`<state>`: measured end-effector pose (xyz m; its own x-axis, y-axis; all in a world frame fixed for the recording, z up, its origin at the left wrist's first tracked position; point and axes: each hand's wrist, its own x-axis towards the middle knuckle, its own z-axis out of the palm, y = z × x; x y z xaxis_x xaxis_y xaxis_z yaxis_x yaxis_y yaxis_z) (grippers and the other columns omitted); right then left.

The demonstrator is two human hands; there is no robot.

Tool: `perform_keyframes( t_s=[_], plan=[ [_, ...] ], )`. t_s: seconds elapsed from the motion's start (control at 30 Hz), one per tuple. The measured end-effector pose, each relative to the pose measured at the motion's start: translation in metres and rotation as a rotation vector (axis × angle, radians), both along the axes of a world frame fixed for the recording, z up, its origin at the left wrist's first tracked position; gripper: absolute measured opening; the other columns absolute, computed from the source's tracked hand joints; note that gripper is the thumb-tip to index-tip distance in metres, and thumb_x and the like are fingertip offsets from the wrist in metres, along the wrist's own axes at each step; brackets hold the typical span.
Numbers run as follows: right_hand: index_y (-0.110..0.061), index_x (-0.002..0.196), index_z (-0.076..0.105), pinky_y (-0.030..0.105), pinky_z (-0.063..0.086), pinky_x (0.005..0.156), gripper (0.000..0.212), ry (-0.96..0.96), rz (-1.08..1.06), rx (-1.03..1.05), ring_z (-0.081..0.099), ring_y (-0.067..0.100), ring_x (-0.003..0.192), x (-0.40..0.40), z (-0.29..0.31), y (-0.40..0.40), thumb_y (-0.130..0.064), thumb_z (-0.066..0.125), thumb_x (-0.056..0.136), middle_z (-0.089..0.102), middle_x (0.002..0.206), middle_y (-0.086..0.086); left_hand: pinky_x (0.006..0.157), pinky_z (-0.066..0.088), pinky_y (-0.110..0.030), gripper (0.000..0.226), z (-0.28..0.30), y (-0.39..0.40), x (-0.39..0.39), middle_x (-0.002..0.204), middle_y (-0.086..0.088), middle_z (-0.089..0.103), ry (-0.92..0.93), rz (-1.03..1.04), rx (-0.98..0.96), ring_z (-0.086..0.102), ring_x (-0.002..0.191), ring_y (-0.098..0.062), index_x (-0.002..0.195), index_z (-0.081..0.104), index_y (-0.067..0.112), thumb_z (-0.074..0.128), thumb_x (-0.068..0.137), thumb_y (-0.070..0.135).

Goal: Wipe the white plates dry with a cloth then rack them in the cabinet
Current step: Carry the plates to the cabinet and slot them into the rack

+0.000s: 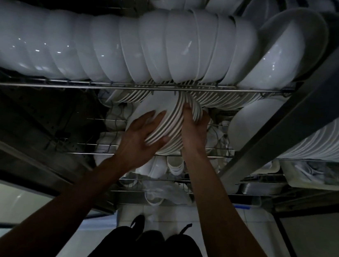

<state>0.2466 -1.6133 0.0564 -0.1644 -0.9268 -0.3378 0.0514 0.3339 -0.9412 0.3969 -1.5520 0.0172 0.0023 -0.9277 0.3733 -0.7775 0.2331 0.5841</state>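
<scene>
A: Where's the stack of plates [165, 125]?

B: Centre of the frame, on edge under the wire shelf [126, 86]. The left hand [141, 137] clasps its near side, thumb underneath; the right hand [193, 128] grips the far side.

A: What's the risk?

B: I'd say the plates could fan apart and slip if either grip loosens.

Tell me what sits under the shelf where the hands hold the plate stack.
Below the plate stack, a lower wire shelf holds small white cups. What lies further back is hidden by the left hand, right hand and darkness.
</scene>
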Motion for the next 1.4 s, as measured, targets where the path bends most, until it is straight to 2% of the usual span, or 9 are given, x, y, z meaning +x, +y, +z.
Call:
perform_keyframes(
  t_s=[0.23, 0.33, 0.43, 0.67, 0.83, 0.93, 1.03, 1.2, 1.4],
  plan=[
    [-0.027, 0.153, 0.031, 0.026, 0.036, 0.106, 0.071, -0.018, -0.068, -0.086, 0.047, 0.018, 0.133, 0.011, 0.006, 0.008, -0.049, 0.064, 0.094, 0.045, 0.152, -0.001, 0.111, 0.043, -0.048, 0.066, -0.007, 0.001, 0.006, 0.154, -0.006, 0.046, 0.058, -0.016, -0.047, 0.042, 0.142, -0.020, 0.151, 0.045, 0.023, 0.061, 0.094, 0.052],
    [-0.028, 0.151, 0.033, 0.026, 0.038, 0.105, 0.068, -0.015, -0.077, -0.109, 0.047, 0.012, 0.124, 0.016, 0.010, 0.010, -0.047, 0.064, 0.094, 0.046, 0.149, -0.002, 0.109, 0.043, -0.048, 0.066, -0.010, 0.002, 0.006, 0.153, -0.008, 0.046, 0.095, -0.006, -0.059, 0.045, 0.141, -0.021, 0.151, 0.046, 0.021, 0.063, 0.094, 0.050],
    [-0.027, 0.151, 0.036, 0.032, 0.040, 0.111, 0.067, 0.004, -0.100, -0.112, 0.049, 0.018, 0.132, 0.019, 0.009, 0.010, -0.047, 0.065, 0.093, 0.048, 0.149, -0.001, 0.108, 0.044, -0.048, 0.065, -0.011, 0.001, 0.007, 0.153, -0.008, 0.047, 0.089, -0.004, -0.071, 0.047, 0.139, -0.022, 0.150, 0.047, 0.021, 0.064, 0.094, 0.049],
    [-0.022, 0.148, 0.043, 0.021, 0.038, 0.100, 0.063, 0.070, -0.116, -0.151, 0.051, 0.014, 0.128, 0.020, 0.013, 0.006, -0.043, 0.068, 0.093, 0.054, 0.143, -0.002, 0.109, 0.043, -0.050, 0.066, -0.013, 0.005, 0.001, 0.154, -0.010, 0.044, 0.145, 0.003, -0.067, 0.044, 0.141, -0.024, 0.151, 0.045, 0.020, 0.061, 0.094, 0.049],
    [-0.024, 0.149, 0.042, 0.031, 0.040, 0.110, 0.062, 0.078, -0.117, -0.160, 0.051, 0.016, 0.131, 0.018, 0.008, 0.004, -0.042, 0.066, 0.094, 0.053, 0.145, -0.003, 0.109, 0.043, -0.050, 0.066, -0.015, 0.001, -0.001, 0.153, -0.012, 0.045, 0.122, 0.005, -0.076, 0.045, 0.140, -0.025, 0.149, 0.048, 0.019, 0.062, 0.094, 0.051],
    [-0.025, 0.148, 0.043, 0.034, 0.042, 0.112, 0.063, 0.064, -0.128, -0.142, 0.052, 0.017, 0.131, 0.016, 0.006, 0.004, -0.040, 0.069, 0.093, 0.054, 0.145, -0.002, 0.108, 0.044, -0.051, 0.069, -0.017, -0.001, -0.001, 0.153, -0.012, 0.045, 0.060, 0.019, -0.063, 0.046, 0.139, -0.028, 0.150, 0.047, 0.020, 0.057, 0.094, 0.058],
    [-0.026, 0.149, 0.041, 0.038, 0.042, 0.113, 0.067, 0.073, -0.125, -0.139, 0.052, 0.018, 0.131, 0.017, 0.005, 0.005, -0.045, 0.069, 0.092, 0.054, 0.145, -0.002, 0.108, 0.045, -0.051, 0.068, -0.018, -0.001, 0.000, 0.153, -0.013, 0.045, 0.055, 0.006, -0.083, 0.048, 0.138, -0.028, 0.149, 0.048, 0.017, 0.058, 0.094, 0.056],
    [-0.027, 0.154, 0.032, 0.022, 0.032, 0.103, 0.072, 0.104, -0.081, -0.143, 0.045, 0.020, 0.137, 0.016, 0.006, 0.009, -0.047, 0.065, 0.094, 0.045, 0.153, -0.002, 0.107, 0.044, -0.053, 0.067, -0.020, 0.002, 0.005, 0.151, -0.014, 0.046, 0.107, 0.004, -0.094, 0.047, 0.138, -0.028, 0.148, 0.049, 0.014, 0.063, 0.093, 0.049],
    [-0.027, 0.154, 0.031, 0.021, 0.034, 0.101, 0.073, 0.087, -0.058, -0.161, 0.046, 0.019, 0.135, 0.014, 0.004, 0.012, -0.043, 0.069, 0.093, 0.046, 0.150, -0.003, 0.108, 0.043, -0.051, 0.069, -0.033, 0.005, 0.014, 0.153, -0.010, 0.044, 0.117, 0.014, -0.060, 0.046, 0.139, -0.026, 0.149, 0.048, 0.019, 0.064, 0.091, 0.053]
  ],
)
